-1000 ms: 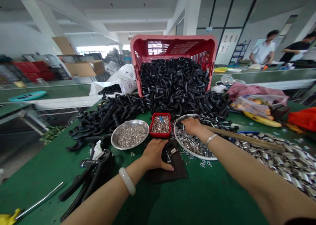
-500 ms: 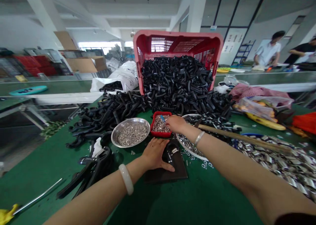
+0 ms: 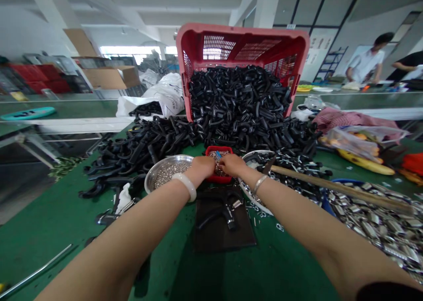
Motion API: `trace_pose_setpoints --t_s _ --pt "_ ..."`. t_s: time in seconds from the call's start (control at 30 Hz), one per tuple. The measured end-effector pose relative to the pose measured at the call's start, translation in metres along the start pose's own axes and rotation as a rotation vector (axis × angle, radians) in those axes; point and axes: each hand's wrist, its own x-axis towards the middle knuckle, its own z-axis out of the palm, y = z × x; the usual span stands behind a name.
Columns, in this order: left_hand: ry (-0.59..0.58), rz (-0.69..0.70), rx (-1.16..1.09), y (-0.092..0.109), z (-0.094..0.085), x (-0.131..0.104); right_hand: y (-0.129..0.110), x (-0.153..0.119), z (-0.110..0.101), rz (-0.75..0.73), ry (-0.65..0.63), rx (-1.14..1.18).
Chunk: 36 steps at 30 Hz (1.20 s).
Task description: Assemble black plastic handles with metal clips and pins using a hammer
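My right hand (image 3: 231, 165) dips its pinched fingertips into the small red box (image 3: 222, 179) of tiny metal pins (image 3: 215, 154); what they hold is too small to make out. Beside it my left hand (image 3: 203, 166) is curled at the box's left edge, fingertips mostly hidden. Under my left wrist stands a round metal bowl (image 3: 150, 180) of tiny metal parts. On a dark plate (image 3: 224, 243) in front of me lies a black hooked tool part (image 3: 211, 217) with a coil spring (image 3: 236, 204), touched by neither hand.
A tilted pink-red crate (image 3: 243, 32) spills black plastic parts (image 3: 238, 102) across the back. To the right are a white dish (image 3: 246, 188) of small metal parts, a wooden-handled hammer (image 3: 330, 184) and a heap of metal sleeves (image 3: 373, 221). A metal rod (image 3: 39, 268) lies at left.
My left hand has left the dark plate and risen to the red box beside my right hand, uncovering the black tool part. My right hand stays at the box.
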Motion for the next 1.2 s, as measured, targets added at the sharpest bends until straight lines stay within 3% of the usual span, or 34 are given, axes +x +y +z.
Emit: trace_pose_setpoints --t_s 0.17,0.47,0.57,0.67,0.8,0.97,1.1,1.2 --pt "0.025 0.014 -0.018 -0.004 0.006 0.000 0.008 -0.007 0.001 -0.050 0.063 0.093" --pt "0.100 -0.040 -0.159 -0.017 0.001 -0.018 0.000 -0.011 -0.003 -0.033 0.121 0.216" --pt "0.133 0.006 -0.260 -0.021 -0.001 -0.031 0.000 -0.020 -0.008 -0.007 0.179 0.262" --pt "0.159 0.122 -0.288 -0.025 0.001 -0.052 0.004 -0.044 -0.012 0.007 0.192 0.325" --pt "0.172 0.183 -0.154 -0.027 0.009 -0.085 0.006 -0.100 -0.010 0.011 0.129 0.470" --pt "0.224 0.206 -0.321 -0.019 0.026 -0.111 -0.004 -0.159 0.008 0.070 0.141 0.380" --pt "0.173 0.248 -0.159 -0.012 0.039 -0.122 -0.013 -0.176 0.018 0.027 0.059 0.191" --pt "0.114 0.257 0.005 -0.010 0.038 -0.127 -0.014 -0.179 0.016 -0.013 -0.041 0.045"
